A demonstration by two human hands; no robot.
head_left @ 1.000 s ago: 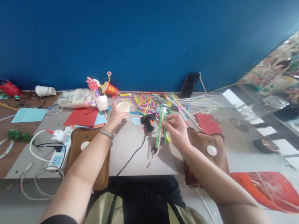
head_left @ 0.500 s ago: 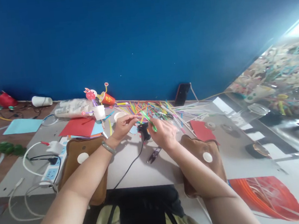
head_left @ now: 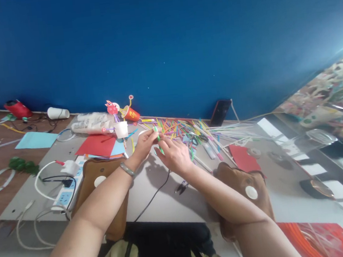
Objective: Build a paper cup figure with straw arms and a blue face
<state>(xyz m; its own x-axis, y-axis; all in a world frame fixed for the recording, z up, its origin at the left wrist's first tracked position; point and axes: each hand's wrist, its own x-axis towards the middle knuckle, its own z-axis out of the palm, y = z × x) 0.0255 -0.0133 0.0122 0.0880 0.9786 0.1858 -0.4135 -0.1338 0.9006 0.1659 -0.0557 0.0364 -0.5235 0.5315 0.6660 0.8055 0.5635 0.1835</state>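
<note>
Close together over the middle of the table, both hands meet at a thin green strip. My left hand pinches near its upper end, beside something small and white. My right hand has its fingers closed on the green strip, part of which shows past the hand on the right. Behind them lies a pile of coloured strips. A pair of dark pliers rests below my right hand. The black cord runs up beneath the hands, which hide its tool.
Brown pads lie under both forearms. At left are a power strip, red paper and a white cup with a pink figure. A phone leans at the wall; an orange bag is lower right.
My right hand has moved left with the green strip, up to my left hand. The black tool beneath is now covered. The whole view has shifted slightly.
</note>
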